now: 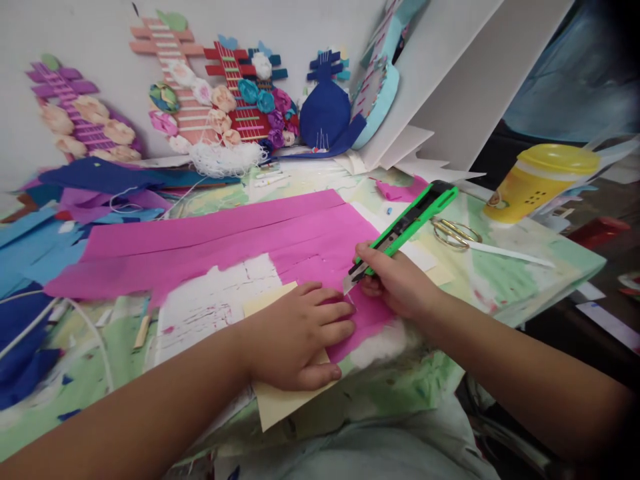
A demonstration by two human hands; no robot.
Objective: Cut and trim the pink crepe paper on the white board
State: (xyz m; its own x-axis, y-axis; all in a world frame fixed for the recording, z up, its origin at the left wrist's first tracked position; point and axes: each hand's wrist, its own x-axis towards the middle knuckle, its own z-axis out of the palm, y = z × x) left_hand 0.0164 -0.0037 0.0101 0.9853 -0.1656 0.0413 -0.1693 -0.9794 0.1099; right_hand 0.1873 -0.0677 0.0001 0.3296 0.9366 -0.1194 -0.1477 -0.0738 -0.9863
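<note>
My right hand (393,277) grips a green box cutter (407,223), its blade tip down at the bright pink sheet (215,230). My left hand (303,333) lies flat with fingers stretched out, pressing a pale yellow card (275,410) and the near part of the pink sheet. Beneath them is a worn white board (210,307) scored with many cuts. Several slits run across the pink sheet. The blade sits just right of my left fingertips.
Gold-handled scissors (457,233) and a yellow cup (543,180) stand to the right. Blue fabric-like scraps (30,247) pile up at left. Decorated guitar-like crafts (325,110) lean on the back wall, with tangled white string (227,159) before them. The table's right edge (560,293) is near.
</note>
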